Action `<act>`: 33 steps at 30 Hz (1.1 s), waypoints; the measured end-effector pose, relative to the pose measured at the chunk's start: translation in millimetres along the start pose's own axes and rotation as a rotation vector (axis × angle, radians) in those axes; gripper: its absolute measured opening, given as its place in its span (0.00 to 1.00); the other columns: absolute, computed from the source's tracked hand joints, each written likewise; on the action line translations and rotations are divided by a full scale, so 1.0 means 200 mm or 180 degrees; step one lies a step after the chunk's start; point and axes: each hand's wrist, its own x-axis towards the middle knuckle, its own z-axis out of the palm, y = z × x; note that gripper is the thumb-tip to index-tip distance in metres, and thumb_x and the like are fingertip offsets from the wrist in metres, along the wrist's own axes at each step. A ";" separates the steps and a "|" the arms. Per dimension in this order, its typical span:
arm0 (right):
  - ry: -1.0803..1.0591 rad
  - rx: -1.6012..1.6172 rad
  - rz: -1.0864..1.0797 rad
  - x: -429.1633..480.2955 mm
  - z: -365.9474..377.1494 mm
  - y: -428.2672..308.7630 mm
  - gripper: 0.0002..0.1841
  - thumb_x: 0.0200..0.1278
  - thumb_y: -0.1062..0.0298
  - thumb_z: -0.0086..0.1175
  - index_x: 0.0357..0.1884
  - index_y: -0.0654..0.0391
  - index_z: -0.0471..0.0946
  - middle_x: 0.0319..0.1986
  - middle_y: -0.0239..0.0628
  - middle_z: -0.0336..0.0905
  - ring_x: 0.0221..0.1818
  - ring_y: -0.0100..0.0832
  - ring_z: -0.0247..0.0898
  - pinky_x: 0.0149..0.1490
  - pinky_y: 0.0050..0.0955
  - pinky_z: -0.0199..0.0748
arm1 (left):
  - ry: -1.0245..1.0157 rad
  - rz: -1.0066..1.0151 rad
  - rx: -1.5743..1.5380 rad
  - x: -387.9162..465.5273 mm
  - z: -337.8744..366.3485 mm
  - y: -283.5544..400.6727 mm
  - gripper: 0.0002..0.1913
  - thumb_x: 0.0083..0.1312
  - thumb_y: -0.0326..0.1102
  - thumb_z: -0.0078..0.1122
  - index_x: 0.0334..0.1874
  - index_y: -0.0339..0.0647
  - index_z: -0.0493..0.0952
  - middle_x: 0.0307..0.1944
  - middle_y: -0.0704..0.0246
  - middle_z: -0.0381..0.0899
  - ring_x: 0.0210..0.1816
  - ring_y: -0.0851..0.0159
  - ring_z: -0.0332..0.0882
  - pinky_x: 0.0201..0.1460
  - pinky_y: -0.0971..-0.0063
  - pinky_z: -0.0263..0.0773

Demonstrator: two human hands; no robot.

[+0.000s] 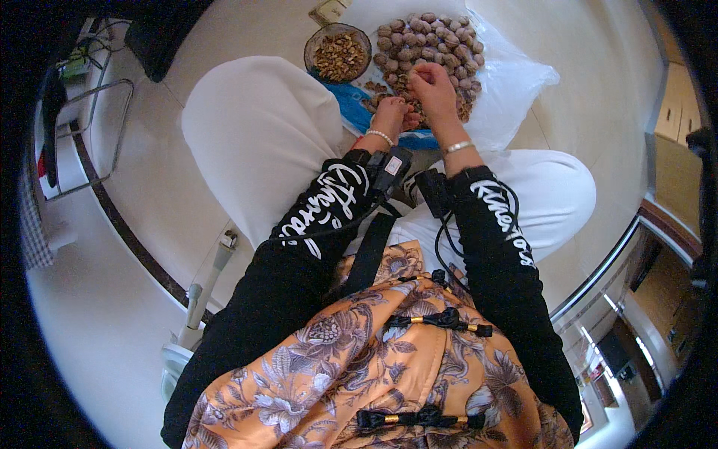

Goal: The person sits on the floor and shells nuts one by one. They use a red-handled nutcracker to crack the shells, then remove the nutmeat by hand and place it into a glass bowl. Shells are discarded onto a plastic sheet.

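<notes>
My left hand (395,116), wearing a beaded bracelet, is low over broken walnut shells (464,110) with its palm partly turned up and fingers curled. Whether it holds a piece is too small to tell. Just above and to its right, my right hand (435,90) has thumb and fingertips drawn together over the near edge of a pile of whole walnuts (423,40). Its fingers hide anything between them. A glass bowl (308,49) at the upper left contains walnut kernels (339,56). Beneath nuts and shells lies a white and blue plastic bag (519,84).
My knees in white trousers (252,134) flank the work on a tiled floor (151,146). Black cabled devices (391,168) sit at both wrists. A metal-framed chair (120,129) stands at left; a small box-like object (328,11) lies beyond the bowl.
</notes>
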 end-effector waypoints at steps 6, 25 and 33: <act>-0.0648 -0.0428 -0.0394 0.14 0.25 -0.14 0.15 0.52 0.66 0.54 0.44 0.54 0.74 0.34 0.39 0.77 0.38 0.36 0.74 0.45 0.29 0.70 | 0.0094 0.0546 0.0719 -0.03 -0.03 0.07 0.07 0.62 0.35 0.50 0.37 0.40 0.72 0.31 0.70 0.76 0.31 0.67 0.75 0.32 0.75 0.73; -0.0874 0.0787 0.0158 -0.23 -0.17 -0.08 0.16 0.65 0.65 0.44 0.53 0.55 0.69 0.34 0.27 0.70 0.33 0.18 0.65 0.39 0.16 0.65 | -0.1315 -0.0121 -0.0850 -0.19 0.18 0.19 0.18 0.66 0.53 0.43 0.32 0.46 0.72 0.20 0.76 0.68 0.21 0.74 0.64 0.22 0.80 0.61; -0.0556 0.1386 0.0189 -0.23 -0.18 -0.10 0.15 0.65 0.64 0.44 0.52 0.54 0.69 0.39 0.27 0.71 0.35 0.18 0.66 0.39 0.16 0.66 | -0.1467 0.0122 -0.0290 -0.25 0.23 0.24 0.12 0.67 0.45 0.45 0.38 0.43 0.70 0.25 0.73 0.72 0.25 0.74 0.71 0.28 0.82 0.69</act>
